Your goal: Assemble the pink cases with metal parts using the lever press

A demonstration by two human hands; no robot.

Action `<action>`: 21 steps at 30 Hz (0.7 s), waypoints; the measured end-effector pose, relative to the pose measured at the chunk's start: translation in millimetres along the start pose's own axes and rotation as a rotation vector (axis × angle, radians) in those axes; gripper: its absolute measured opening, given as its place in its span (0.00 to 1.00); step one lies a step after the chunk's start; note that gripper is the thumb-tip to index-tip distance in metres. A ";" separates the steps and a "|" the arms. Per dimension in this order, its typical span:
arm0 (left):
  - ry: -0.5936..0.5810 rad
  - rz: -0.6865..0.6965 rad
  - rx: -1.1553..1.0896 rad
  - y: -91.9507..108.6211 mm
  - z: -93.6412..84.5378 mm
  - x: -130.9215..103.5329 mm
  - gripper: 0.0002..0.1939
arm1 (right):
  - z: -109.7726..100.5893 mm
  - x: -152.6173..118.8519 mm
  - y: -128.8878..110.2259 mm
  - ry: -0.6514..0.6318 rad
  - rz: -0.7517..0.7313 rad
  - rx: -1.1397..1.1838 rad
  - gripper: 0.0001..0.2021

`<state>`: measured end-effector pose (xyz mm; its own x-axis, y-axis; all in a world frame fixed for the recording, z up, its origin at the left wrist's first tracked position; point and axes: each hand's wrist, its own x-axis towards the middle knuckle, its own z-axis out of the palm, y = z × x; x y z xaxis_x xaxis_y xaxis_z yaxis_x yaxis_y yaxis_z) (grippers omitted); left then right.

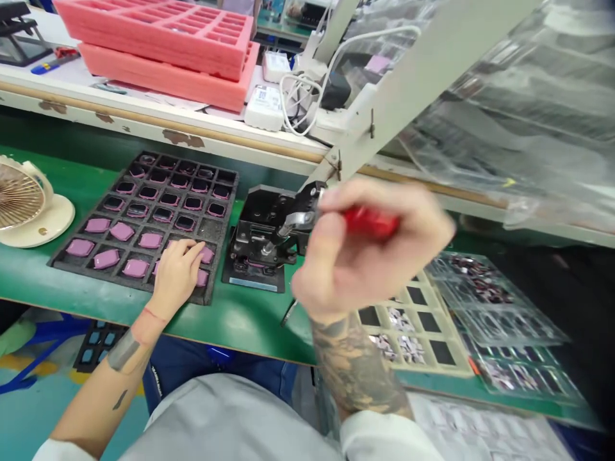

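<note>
Fingers of the right hand, blurred, curl around a red handle beside the black fixture. The left hand lies bent over pink cases in the dark tray; whether it pinches one cannot be told. Lettering on the trousers is illegible; beyond, a white box carries a label too small to read.
</note>
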<state>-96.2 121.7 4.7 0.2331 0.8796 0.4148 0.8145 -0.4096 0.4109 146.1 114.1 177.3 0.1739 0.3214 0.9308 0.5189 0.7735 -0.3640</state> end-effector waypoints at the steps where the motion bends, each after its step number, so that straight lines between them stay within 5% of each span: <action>1: -0.001 0.018 0.010 -1.6 -5.0 3.0 0.18 | -1.2 -17.8 1.4 -0.007 -0.050 -0.018 0.13; 4: -0.031 0.075 0.080 -14.6 -21.9 26.2 0.21 | -9.2 -59.4 13.0 -0.113 -0.102 -0.098 0.19; 8: -0.126 0.073 0.184 -53.3 -33.1 71.7 0.22 | -37.9 -76.3 25.5 -0.140 -0.074 -0.159 0.23; 11: -0.260 0.088 0.182 -84.9 -27.2 89.3 0.21 | -74.3 -87.4 25.8 -0.099 0.128 -0.266 0.16; 14: -0.271 0.093 0.159 -104.5 -16.8 90.5 0.22 | -107.6 -119.9 22.6 -0.402 0.414 -0.506 0.09; 18: -0.221 0.096 0.129 -107.0 -9.9 88.7 0.27 | -123.8 -177.1 25.4 -0.789 0.536 -0.819 0.16; 21: -0.108 0.009 0.020 -93.2 -13.3 83.6 0.29 | -125.5 -200.9 31.7 -0.742 0.620 -0.740 0.16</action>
<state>-159.7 230.1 11.9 0.2959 0.8971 0.3283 0.8219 -0.4142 0.3910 232.6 5.5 -17.1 0.1665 0.9476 0.2726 0.9119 -0.0428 -0.4082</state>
